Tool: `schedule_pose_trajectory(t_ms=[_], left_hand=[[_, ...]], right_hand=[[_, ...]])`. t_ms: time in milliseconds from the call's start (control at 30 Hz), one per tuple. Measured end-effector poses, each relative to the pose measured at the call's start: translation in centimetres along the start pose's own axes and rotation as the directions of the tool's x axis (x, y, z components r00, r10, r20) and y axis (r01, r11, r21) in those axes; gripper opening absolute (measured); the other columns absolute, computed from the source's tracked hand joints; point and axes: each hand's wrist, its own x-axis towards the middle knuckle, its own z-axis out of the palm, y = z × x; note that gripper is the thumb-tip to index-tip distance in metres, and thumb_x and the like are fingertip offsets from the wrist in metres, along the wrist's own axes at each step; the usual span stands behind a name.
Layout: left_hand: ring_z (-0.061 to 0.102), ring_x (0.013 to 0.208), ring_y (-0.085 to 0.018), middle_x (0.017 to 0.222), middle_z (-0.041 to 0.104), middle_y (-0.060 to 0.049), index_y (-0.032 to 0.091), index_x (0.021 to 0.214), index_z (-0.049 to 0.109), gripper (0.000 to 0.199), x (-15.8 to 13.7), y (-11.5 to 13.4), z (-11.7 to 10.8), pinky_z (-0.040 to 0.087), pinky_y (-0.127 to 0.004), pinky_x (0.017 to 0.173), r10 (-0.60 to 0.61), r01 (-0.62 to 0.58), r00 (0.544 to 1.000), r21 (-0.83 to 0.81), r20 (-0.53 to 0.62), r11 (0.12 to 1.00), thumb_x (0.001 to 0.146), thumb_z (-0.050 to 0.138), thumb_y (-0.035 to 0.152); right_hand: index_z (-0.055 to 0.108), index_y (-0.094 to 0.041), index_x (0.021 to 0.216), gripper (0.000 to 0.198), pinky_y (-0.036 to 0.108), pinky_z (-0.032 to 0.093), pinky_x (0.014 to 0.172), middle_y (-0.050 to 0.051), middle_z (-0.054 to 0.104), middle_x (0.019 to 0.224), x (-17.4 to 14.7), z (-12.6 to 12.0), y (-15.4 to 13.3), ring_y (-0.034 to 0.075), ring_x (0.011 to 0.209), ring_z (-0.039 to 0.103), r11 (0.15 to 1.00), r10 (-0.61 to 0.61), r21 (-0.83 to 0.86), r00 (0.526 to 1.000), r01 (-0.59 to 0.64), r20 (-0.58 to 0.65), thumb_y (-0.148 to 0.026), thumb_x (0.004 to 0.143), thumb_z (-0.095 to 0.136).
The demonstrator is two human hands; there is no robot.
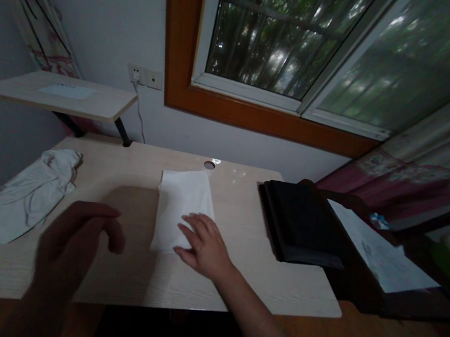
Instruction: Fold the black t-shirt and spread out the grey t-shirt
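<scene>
A white folded cloth point(180, 198) lies flat on the pale desk point(215, 286), its edges fairly straight. My right hand point(206, 248) rests on the cloth's lower right part, fingers spread and palm down. My left hand point(76, 242) is raised over the desk to the left of the cloth. Its fingers are loosely bent, with nothing seen in them, and it does not touch the cloth. Farther left, a crumpled white cloth point(33, 189), perhaps a garment, lies in a loose heap near the desk's left edge.
A black folded item point(306, 221) lies at the desk's right end. Beyond it, a paper sheet point(378, 250) rests on a dark surface. A small raised shelf point(106, 107) on black legs stands at the back left. The desk has a cable hole point(209, 165) near the wall.
</scene>
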Motion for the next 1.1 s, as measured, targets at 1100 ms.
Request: schedule_pose_trajectory(t_ms=[1100], left_hand=[[0.052,0.124,-0.028,0.136,0.057,-0.010,0.030,0.134,0.059,0.046,-2.3,-9.7,6.5,0.047,-0.049,0.105,0.217,-0.551,0.687,0.303,0.693,0.777,0.089,0.069,0.033]], right_hand=[[0.062,-0.018,0.093,0.024,0.035,0.054,0.076,0.001,0.070,0.090,-2.4,-0.5,7.8,0.017,0.079,0.065,0.320,0.945,0.946,0.085,-0.049,-0.316,-0.040,0.084,0.066]])
